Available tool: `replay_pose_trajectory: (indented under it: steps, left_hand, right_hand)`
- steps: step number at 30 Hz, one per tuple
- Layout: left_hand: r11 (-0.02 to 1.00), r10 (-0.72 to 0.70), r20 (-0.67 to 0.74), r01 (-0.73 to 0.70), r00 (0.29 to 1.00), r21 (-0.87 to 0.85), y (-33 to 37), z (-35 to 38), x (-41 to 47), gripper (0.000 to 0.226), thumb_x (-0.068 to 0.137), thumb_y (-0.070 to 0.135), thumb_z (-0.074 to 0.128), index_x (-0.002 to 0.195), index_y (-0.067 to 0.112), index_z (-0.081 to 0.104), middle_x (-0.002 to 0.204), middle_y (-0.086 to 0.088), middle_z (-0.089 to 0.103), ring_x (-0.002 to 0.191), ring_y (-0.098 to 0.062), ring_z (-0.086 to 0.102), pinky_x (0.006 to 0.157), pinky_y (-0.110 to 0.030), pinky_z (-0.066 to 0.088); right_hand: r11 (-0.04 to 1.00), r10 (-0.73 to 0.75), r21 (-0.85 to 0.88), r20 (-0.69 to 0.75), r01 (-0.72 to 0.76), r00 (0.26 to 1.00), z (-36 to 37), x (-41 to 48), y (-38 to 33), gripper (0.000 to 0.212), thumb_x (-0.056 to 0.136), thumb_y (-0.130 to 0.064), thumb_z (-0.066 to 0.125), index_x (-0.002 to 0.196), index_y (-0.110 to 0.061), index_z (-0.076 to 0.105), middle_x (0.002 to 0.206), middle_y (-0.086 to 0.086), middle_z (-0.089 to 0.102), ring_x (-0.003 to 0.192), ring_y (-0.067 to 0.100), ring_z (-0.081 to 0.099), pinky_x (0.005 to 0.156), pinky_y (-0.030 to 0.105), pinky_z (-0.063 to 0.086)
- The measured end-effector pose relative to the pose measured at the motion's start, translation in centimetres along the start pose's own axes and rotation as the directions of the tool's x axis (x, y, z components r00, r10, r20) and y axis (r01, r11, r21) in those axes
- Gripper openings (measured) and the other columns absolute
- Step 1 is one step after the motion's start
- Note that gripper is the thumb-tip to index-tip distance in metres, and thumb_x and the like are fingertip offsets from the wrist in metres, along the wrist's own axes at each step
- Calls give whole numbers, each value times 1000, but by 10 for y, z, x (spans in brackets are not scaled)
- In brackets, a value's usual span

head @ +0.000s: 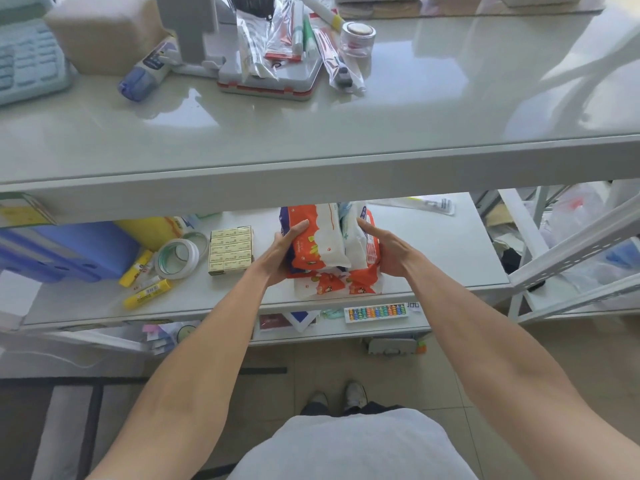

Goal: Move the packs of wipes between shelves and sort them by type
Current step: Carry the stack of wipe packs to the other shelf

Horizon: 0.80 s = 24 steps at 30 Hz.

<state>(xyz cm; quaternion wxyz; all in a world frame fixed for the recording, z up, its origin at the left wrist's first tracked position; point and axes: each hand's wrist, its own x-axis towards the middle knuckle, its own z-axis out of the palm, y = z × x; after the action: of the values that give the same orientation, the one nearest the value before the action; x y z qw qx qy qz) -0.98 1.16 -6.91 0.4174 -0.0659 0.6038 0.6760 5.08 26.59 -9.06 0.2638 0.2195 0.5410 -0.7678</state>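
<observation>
On the middle shelf stands a bundle of wipe packs, clasped from both sides. An orange-and-white pack is on the left of the bundle and a white-and-light-blue pack stands beside it. Under them lies another orange-and-white pack flat at the shelf's front edge. My left hand grips the left side of the bundle, thumb over the orange pack. My right hand grips the right side, thumb on the white pack. The packs' far ends are hidden under the top shelf.
Left of the packs sit a box of yellow erasers, tape rolls, yellow glue sticks and a blue case. The top shelf carries a stationery tray, a jar and a calculator. A lower shelf holds an abacus.
</observation>
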Motion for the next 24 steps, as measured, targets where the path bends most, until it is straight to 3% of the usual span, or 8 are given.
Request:
replay_pose_trajectory:
  steps: [5, 10, 14, 18, 21, 24]
  left_hand:
    - [1000, 0, 35, 0, 999, -1, -4, 11, 0, 120, 47, 71, 90, 148, 28, 41, 141, -12, 62, 122, -33, 67, 101, -59, 53]
    - [998, -12, 124, 4, 992, 65, 2, 28, -2, 118, 41, 71, 90, 142, 31, 44, 138, -12, 64, 122, -34, 67, 100, -60, 53]
    - [991, -49, 182, 25, 982, 131, 6, 46, 0, 113, 38, 72, 90, 135, 33, 48, 128, -7, 68, 119, -32, 68, 92, -52, 60]
    - [984, -93, 236, 53, 967, 170, 4, 68, 1, 81, 72, 64, 75, 141, 33, 45, 138, -10, 64, 118, -31, 69, 91, -52, 60]
    - [974, -120, 299, 54, 947, 221, 2, 88, -4, 59, 80, 60, 66, 133, 39, 48, 132, -6, 66, 115, -29, 70, 89, -51, 61]
    - [961, -159, 367, 58, 917, 270, -3, 108, -7, 66, 80, 59, 66, 139, 36, 46, 132, -6, 67, 113, -28, 71, 87, -50, 62]
  right_hand:
    - [999, -37, -12, -27, 37, 999, -5, -15, -1, 73, 84, -60, 72, 144, -23, 55, 136, 15, 68, 120, 36, 69, 106, 56, 52]
    - [997, -59, 55, -48, 62, 997, -13, -36, 11, 85, 73, -64, 82, 143, -24, 57, 132, 14, 70, 120, 36, 69, 110, 60, 48]
    - [989, -92, 106, -118, 105, 989, -18, -63, 22, 65, 90, -60, 66, 144, -24, 56, 129, 13, 72, 116, 34, 71, 108, 59, 49]
    - [976, -130, 144, -200, 161, 971, -25, -93, 35, 77, 83, -62, 73, 147, -23, 54, 139, 16, 66, 126, 39, 65, 111, 62, 46]
    - [953, -181, 191, -257, 234, 949, -27, -119, 51, 79, 83, -60, 76, 149, -23, 52, 143, 17, 64, 129, 38, 63, 111, 60, 47]
    - [932, -204, 221, -338, 288, 919, -30, -147, 68, 77, 84, -58, 75, 148, -22, 54, 143, 16, 64, 129, 37, 63, 108, 56, 51]
